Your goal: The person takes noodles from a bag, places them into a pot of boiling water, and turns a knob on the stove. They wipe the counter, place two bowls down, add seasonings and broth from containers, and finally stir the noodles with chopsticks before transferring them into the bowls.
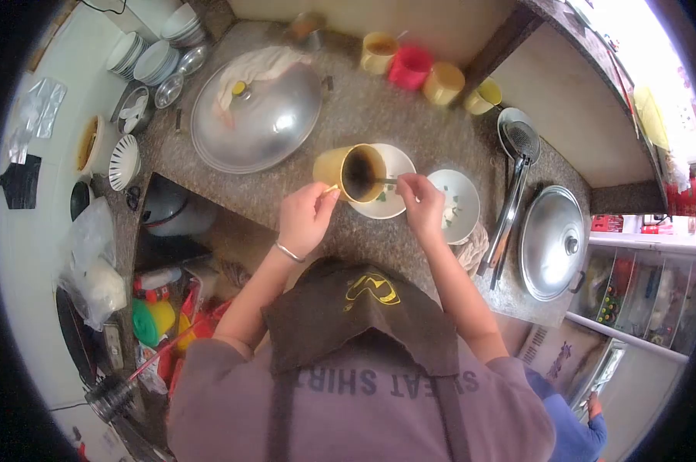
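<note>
Yellow mug [348, 171], tilted over a white bowl [400, 156] on the bench [378, 108]: left hand [305, 219] is gripping its handle, right hand [423, 202] is pinching a spoon [385, 181] inside it, and the second bowl [465, 209] is seemingly awaiting its share.

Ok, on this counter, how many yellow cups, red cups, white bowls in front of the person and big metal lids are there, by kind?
Yellow cups: 4, one held by the left hand
Red cup: 1
White bowls: 2
Metal lids: 2
Total: 9
</note>
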Demonstrator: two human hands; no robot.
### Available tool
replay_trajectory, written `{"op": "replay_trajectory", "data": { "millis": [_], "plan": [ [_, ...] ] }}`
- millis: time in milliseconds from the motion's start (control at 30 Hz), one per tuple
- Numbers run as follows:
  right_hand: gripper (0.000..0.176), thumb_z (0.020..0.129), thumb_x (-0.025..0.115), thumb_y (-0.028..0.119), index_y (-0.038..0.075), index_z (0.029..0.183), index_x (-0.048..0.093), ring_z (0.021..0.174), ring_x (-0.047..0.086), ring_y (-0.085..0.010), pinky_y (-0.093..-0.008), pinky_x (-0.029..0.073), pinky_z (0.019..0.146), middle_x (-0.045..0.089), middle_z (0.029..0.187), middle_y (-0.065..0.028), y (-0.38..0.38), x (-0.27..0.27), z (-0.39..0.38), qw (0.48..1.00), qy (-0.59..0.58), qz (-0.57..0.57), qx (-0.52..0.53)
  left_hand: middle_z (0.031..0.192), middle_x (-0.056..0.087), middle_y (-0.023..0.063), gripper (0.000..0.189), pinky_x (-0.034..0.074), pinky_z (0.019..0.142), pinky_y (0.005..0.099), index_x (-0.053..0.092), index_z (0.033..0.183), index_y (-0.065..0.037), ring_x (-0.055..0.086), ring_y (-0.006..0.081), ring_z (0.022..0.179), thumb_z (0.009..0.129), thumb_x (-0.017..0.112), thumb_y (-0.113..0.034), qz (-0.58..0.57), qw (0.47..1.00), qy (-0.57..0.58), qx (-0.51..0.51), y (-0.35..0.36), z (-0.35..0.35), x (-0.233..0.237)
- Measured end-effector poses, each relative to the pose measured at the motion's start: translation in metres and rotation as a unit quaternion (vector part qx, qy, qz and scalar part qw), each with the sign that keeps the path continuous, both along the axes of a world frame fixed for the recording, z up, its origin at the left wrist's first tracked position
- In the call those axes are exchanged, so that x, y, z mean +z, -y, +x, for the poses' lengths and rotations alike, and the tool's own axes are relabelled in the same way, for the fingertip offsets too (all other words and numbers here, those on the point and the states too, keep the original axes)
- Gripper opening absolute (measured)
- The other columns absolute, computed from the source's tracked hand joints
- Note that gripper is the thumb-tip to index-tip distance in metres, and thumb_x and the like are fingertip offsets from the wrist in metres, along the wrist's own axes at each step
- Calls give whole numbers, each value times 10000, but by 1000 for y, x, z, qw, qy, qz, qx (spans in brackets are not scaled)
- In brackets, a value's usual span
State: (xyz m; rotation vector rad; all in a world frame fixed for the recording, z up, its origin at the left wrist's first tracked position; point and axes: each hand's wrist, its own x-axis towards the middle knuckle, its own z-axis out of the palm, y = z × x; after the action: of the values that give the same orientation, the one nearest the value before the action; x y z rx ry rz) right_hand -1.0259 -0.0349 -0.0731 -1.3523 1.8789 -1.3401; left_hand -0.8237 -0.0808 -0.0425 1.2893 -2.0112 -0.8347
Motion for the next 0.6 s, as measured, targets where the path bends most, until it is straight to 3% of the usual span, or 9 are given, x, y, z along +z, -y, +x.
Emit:
{"op": "replay_trajectory", "data": {
  "millis": [67, 100, 167, 233, 267, 333, 467, 600],
  "plan": [
    [118, 787, 549, 67, -28, 854, 569, 640, 572, -105, -230, 462, 616, 593, 691, -56, -8, -6, -1, 987, 150, 49, -7, 513, 475, 83, 171, 343, 435, 275, 553, 746, -17, 459, 170, 441, 793, 534, -180, -27, 1000, 6, -7, -2, -1, -3],
    [118, 787, 549, 67, -28, 854, 569, 640, 572, -105, -230, 462, 616, 593, 691, -56, -11, -11, -3, 988, 149, 48, -7, 508, 477, 78, 172, 344, 432, 273, 553, 742, -16, 461, 160, 435, 795, 535, -179, -25, 1000, 12, -5, -3, -1, -3],
    [135, 809, 534, 88, -31, 868, 560, 642, 564, -109, -229, 469, 633, 583, 717, -48, -16, -18, -6, 954, 298, 17, -41, 503, 479, 73, 174, 344, 429, 271, 552, 738, -16, 464, 149, 429, 796, 535, -179, -23, 1000, 17, -3, -6, 1, -6],
    [139, 811, 534, 94, -25, 878, 556, 639, 561, -111, -231, 473, 637, 581, 728, -50, -21, -18, -11, 942, 331, 16, -46, 589, 533, 117, 193, 387, 482, 318, 559, 771, -34, 517, 233, 504, 788, 530, -224, 54, 998, -11, 12, -7, 5, -15],
    [143, 813, 534, 101, -20, 887, 552, 636, 559, -114, -233, 477, 640, 578, 739, -51, -23, -18, -13, 930, 364, 15, -53, 589, 533, 117, 193, 387, 482, 318, 559, 771, -34, 517, 233, 504, 788, 530, -224, 54, 998, -12, 12, -7, 7, -17],
    [142, 813, 536, 102, -14, 893, 549, 641, 555, -110, -238, 479, 642, 575, 746, -49, -25, -14, -16, 924, 378, 19, -62, 526, 518, 39, 181, 388, 465, 228, 547, 769, -4, 511, 77, 495, 816, 524, -177, 101, 992, -69, 27, -8, 13, -20],
    [129, 809, 542, 96, -17, 870, 554, 657, 556, -108, -236, 478, 643, 574, 742, -51, -31, -20, -28, 925, 370, -12, -84, 628, 550, 23, 192, 424, 522, 205, 544, 798, 8, 540, 76, 572, 831, 507, -178, 183, 970, -151, 59, -13, 27, -29],
    [127, 806, 548, 91, -22, 864, 551, 668, 557, -102, -223, 458, 624, 575, 739, -39, -39, -35, -42, 956, 273, -65, -85, 632, 546, 16, 190, 427, 529, 199, 545, 811, 15, 538, 73, 575, 828, 507, -171, 209, 965, -129, 89, -18, 42, -30]
  ]
}}
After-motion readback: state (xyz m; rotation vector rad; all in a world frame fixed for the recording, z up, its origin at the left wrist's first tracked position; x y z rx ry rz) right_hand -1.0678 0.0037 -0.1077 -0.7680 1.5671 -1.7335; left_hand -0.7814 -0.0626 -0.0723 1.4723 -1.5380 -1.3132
